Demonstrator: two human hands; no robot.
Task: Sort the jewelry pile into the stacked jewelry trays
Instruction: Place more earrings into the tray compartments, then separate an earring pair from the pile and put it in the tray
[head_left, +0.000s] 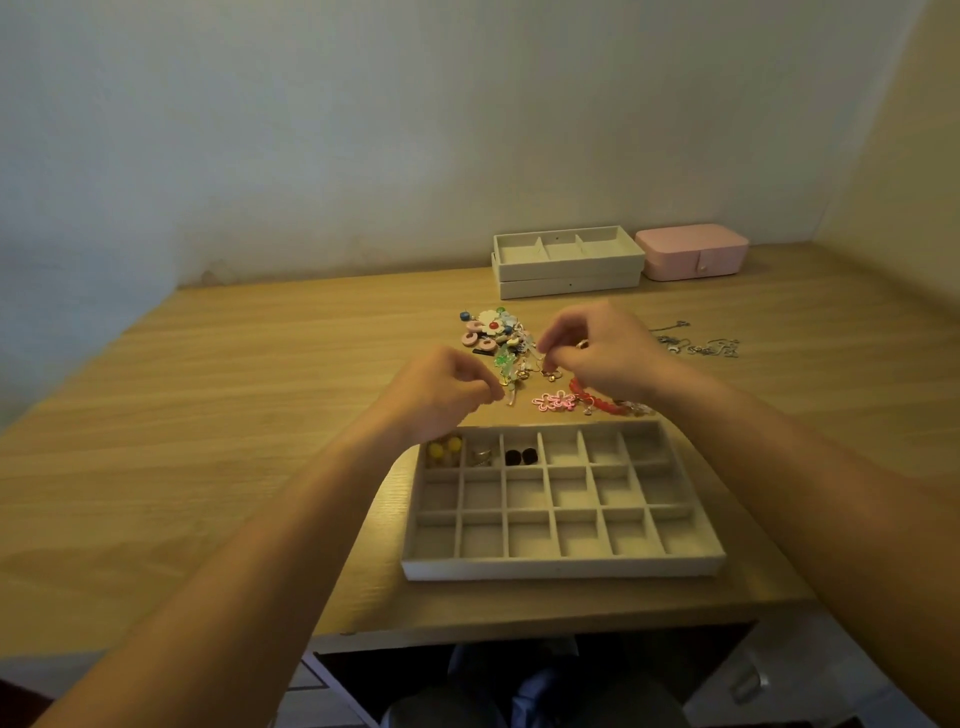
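Both hands are hovering over the tabletop (208, 395), between the compartment tray and the jewelry pile. The left hand (441, 392) is curling its fingers inward, with fingertips pinched together at the near edge of the jewelry pile (501, 345); what it is pinching is too small to identify. The right hand (597, 353) is arching above the pile's right side, with thumb and forefinger closing on a small gold-coloured piece (548, 370) (its exact type cannot be told). A ring (583, 343) is showing on one finger of that hand.

The jewelry pile is lying on the tabletop beyond the hands, holding a white flower piece, pink round pieces, blue beads and a green item. A pink flower ornament (556, 401) and a red bead bracelet (597, 397) are lying just in front of the pile, partly under the right hand. Silver chains (698, 344) are lying apart to the right.

The compartment tray (563, 569) is sitting nearest the person, divided into three rows of six cells. In the far row, the first cell from the left is holding yellow beads (444, 451), the second is holding a metallic ring-like item (482, 456), and the third is holding two dark round pieces (521, 457). The remaining cells are showing only lining.

At the far edge of the tabletop, the stacked trays (569, 270) are resting against the wall, the upper one showing three long sections. A pink box (693, 252) is standing just beside them on the right.
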